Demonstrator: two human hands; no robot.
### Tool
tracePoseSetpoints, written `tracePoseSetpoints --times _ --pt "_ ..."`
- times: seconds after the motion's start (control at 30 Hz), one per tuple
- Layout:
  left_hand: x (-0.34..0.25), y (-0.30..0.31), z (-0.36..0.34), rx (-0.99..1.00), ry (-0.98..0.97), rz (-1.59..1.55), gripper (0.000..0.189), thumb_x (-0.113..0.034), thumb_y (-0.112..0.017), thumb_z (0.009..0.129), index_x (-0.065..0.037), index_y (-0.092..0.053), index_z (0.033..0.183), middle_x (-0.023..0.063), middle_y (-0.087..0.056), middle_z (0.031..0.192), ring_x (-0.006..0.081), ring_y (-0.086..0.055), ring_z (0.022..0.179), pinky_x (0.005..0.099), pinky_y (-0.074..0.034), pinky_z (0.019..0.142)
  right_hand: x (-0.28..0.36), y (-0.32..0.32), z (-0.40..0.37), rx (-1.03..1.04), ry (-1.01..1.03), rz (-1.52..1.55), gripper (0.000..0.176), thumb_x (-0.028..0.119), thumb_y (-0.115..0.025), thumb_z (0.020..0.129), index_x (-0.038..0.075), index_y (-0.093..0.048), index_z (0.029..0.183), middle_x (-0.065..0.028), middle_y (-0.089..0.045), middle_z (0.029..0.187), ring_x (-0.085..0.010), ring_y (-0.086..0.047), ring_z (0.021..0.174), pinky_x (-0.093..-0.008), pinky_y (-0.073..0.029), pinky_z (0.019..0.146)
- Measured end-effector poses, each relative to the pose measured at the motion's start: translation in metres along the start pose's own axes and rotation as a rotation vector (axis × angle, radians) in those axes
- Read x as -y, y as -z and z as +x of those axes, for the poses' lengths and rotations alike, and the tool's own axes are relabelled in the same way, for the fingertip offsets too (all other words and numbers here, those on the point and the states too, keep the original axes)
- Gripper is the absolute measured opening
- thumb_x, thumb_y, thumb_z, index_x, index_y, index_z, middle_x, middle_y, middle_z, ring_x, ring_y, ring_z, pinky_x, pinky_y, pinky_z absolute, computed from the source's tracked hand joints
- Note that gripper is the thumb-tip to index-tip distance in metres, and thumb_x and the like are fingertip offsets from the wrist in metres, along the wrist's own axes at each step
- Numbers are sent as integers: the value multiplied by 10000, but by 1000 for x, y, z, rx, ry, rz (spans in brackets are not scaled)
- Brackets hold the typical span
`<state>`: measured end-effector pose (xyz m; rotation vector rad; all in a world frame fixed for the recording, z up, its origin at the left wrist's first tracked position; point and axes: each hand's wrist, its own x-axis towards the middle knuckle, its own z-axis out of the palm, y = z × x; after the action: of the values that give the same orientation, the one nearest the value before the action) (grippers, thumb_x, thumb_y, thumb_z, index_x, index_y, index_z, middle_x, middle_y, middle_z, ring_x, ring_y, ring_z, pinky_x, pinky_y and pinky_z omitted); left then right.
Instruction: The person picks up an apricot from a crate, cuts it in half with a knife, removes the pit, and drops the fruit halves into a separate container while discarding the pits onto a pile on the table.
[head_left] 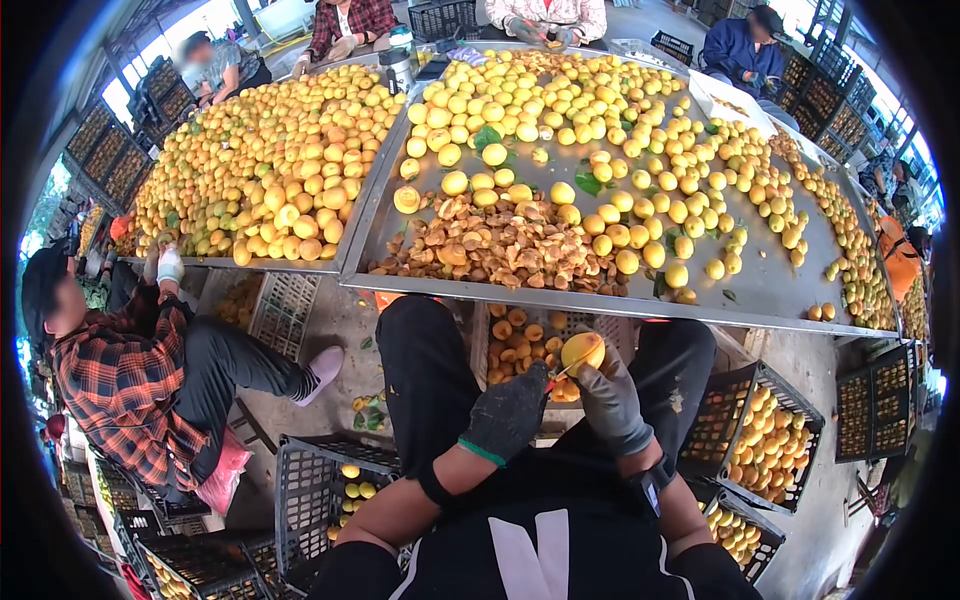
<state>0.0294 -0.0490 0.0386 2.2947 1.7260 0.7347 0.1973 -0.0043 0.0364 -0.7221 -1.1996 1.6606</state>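
Note:
My left hand point(506, 412), in a dark glove with a green cuff, is closed around a small knife point(563, 373); only a bit of red and a thin blade show. The blade lies against a yellow-orange apricot point(583, 351). My right hand point(614, 402), in a grey glove, grips that apricot from below and the right. Both hands are above my lap, over a crate of apricot pieces point(508, 345) between my knees. On the metal table point(600, 297) ahead lies a heap of brownish peelings or cut pieces point(500, 245).
Whole apricots point(520, 95) cover much of the table, and more fill the left table point(270, 170). Black crates of fruit point(765, 440) stand at my right, another black crate point(310, 500) at my left. A co-worker in a plaid shirt point(130, 390) sits at left; others sit across.

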Motion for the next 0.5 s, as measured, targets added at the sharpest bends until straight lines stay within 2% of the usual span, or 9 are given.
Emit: tracePoseSetpoints --times 0.13,0.2,0.33,0.4,0.43,0.47,0.5 --pt "1 2 0 -33 -8 -16 356 -173 -612 838 29 -574 1128 160 -627 761 301 -631 649 404 -502 562 0 -4 -4 -26 -103 -1 519 280 -514 962 0 -360 1371 -79 -506 1246 -170 -495 1152 -306 -374 1008" --pt "9 -4 -1 -71 -50 1 354 -167 -614 833 24 -576 1128 164 -624 748 303 -631 653 404 -503 569 0 -12 -2 -75 -88 397 438 248 -524 954 -4 -421 1297 -115 -556 1175 -234 -558 1064 -318 -413 972" --pt "14 -8 -1 -115 -74 -22 296 -162 -602 852 11 -588 1090 179 -626 764 308 -636 679 411 -504 586 10 -17 1 -63 -134 435 380 211 -506 958 4 -439 1269 -128 -562 1165 -248 -571 1045 -352 -424 971" --pt "14 -10 -4 -60 -10 -62 322 -189 -607 856 -2 -575 1117 172 -632 788 318 -631 671 415 -502 580 4 -16 4 -172 -18 200 372 282 -468 976 32 -456 1251 -84 -543 1155 -203 -547 1053 -323 -457 891" --pt "15 -10 -4 -5 57 -100 350 -215 -612 860 -15 -562 1143 166 -637 812 328 -626 662 418 -500 573 4 -11 6 -177 -15 199 372 282 -468 976 32 -456 1251 -84 -543 1155 -203 -547 1053 -323 -457 891" --pt "15 -5 -2 -1 53 -101 350 -215 -612 860 -15 -562 1143 166 -637 812 328 -626 662 418 -500 573 4 -3 7 -183 -119 349 365 327 -456 972 54 -471 1214 -86 -559 1114 -201 -559 995 -301 -467 800" --pt "15 6 1 -71 136 -225 379 -248 -626 858 -19 -553 1151 177 -636 803 341 -624 664 424 -499 578 5 2 8 -188 -224 499 365 371 -445 968 76 -487 1178 -88 -574 1074 -199 -571 937 -278 -477 709"
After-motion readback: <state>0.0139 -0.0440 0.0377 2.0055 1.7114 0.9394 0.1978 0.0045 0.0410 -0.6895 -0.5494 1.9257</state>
